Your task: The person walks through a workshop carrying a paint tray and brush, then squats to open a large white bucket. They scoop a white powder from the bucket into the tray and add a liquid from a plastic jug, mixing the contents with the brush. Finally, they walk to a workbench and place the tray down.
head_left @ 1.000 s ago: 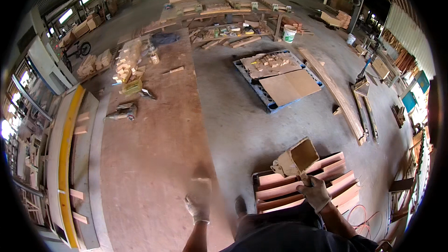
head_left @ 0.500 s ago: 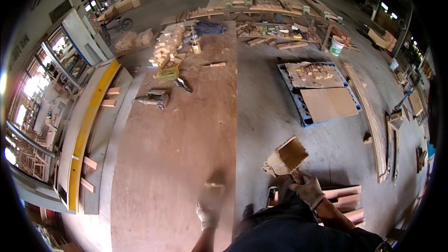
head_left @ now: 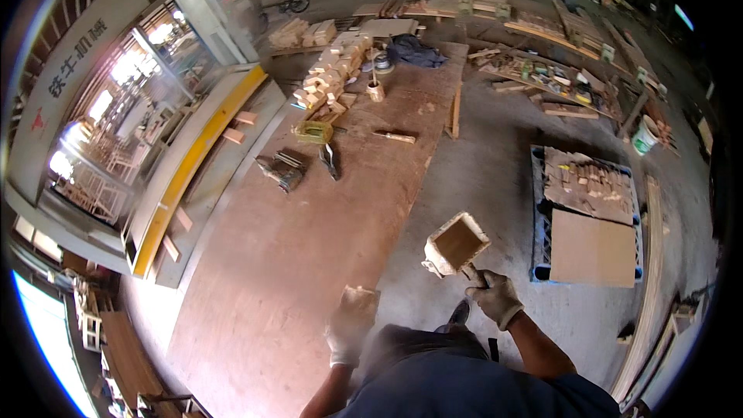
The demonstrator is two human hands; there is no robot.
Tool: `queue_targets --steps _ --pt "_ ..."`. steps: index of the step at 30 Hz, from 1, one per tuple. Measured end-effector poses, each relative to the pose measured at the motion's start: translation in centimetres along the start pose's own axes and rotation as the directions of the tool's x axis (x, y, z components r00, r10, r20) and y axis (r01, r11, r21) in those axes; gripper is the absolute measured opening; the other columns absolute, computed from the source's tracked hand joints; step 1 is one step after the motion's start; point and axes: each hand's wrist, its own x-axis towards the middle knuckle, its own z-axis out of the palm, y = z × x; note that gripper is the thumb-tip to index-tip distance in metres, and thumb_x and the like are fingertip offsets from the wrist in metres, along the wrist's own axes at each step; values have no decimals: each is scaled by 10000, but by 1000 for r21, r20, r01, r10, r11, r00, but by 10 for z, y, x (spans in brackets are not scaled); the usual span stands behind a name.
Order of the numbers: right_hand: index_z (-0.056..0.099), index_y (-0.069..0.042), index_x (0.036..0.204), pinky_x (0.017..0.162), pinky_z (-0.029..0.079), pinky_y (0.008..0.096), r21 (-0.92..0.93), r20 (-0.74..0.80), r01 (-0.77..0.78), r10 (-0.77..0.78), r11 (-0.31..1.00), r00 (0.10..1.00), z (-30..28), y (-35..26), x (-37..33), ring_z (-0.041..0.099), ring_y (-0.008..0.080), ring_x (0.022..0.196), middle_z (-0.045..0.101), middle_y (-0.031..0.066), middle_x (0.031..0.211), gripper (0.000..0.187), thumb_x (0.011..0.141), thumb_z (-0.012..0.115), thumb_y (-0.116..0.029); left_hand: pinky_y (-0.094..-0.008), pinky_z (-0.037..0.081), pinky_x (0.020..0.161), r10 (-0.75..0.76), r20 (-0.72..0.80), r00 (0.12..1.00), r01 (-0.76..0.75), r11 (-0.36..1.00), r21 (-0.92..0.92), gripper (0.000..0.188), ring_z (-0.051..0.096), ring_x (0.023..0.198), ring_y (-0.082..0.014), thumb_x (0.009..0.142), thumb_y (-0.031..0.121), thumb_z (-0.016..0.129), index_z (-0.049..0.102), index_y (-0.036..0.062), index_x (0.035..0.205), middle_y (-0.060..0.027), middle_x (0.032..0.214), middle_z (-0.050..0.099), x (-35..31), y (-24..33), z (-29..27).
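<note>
My right hand [head_left: 495, 299], in a pale work glove, is closed around the handle of a square, open-topped scoop [head_left: 458, 244]. Its rim is crusted and pale, its inside brown. My left hand [head_left: 347, 333], gloved too, is over the near part of a long reddish-brown board [head_left: 294, 255]. A flat, pale-edged tool [head_left: 361, 299] sticks out beyond its fingers, and a smeared patch of the picture blurs both, so the tool's exact kind cannot be made out.
Farther up the board lie a power tool [head_left: 282, 170], a black-handled tool [head_left: 329, 161], a yellow-green object [head_left: 313, 131], a brush [head_left: 395, 136] and stacked wood blocks [head_left: 333, 70]. A yellow-edged machine [head_left: 203, 170] borders the left. A blue pallet [head_left: 537, 263] with cardboard stands right.
My view has turned left, bringing more of the machine in. The scoop has moved slightly left and up in the picture. My left hand still holds the flat tool, now closer to my body.
</note>
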Motion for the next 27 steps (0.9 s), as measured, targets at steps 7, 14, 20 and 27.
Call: queue_targets --steps 7,14,20,27 --pt "725 15 1182 809 561 385 53 -51 343 -340 938 939 -54 -22 99 702 219 861 756 177 947 355 887 780 -174 -413 594 805 121 -84 989 -126 990 -56 777 706 956 -267 657 341 1035 639 -3 1229 -141 1101 698 88 76 49" --pt "710 14 1213 824 565 367 71 -13 156 -156 985 988 -81 -90 191 674 175 861 749 133 965 380 909 786 -201 -427 573 815 168 -140 976 -186 975 -123 768 690 952 -301 644 378 1028 646 10 1201 -149 1078 708 227 94 123" --pt "714 32 1161 780 554 366 31 7 64 -65 997 998 -96 -157 257 647 174 831 724 88 915 339 909 776 -187 -491 553 883 134 -19 991 -136 980 -147 764 676 1024 -382 660 388 1001 651 29 1237 -185 1123 705 349 127 159" --pt "707 29 1091 672 502 311 -46 51 36 -33 998 998 -89 -226 324 554 102 726 655 14 815 254 901 778 -125 -523 473 1096 102 -91 991 -110 991 -78 818 581 1286 -427 719 418 927 601 59 1379 -211 1372 638 429 137 213"
